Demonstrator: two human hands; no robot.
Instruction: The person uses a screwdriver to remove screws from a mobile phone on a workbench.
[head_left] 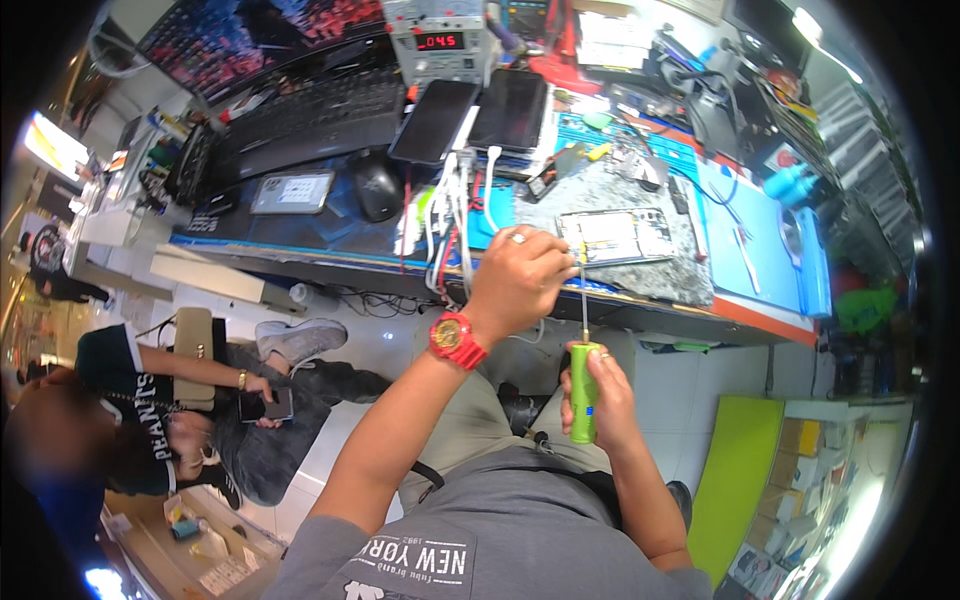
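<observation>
Cluttered tabletop [340,251] stretches out ahead of both grips, carrying a long black keyboard [300,120] well forward and left of the left grip [520,270]. A grey marbled mat [685,281] lies ahead of the right grip [603,400]; on it, just right of the left grip's fingertips, rests an opened smartphone [630,236], innards exposed. The right grip is clamped on a lime-green screwdriver [581,395], shaft pointing forward. Left fingertips bunch together beside that shaft; whether they pinch anything, I cannot tell. Just behind them sits a red wristwatch [457,341].
</observation>
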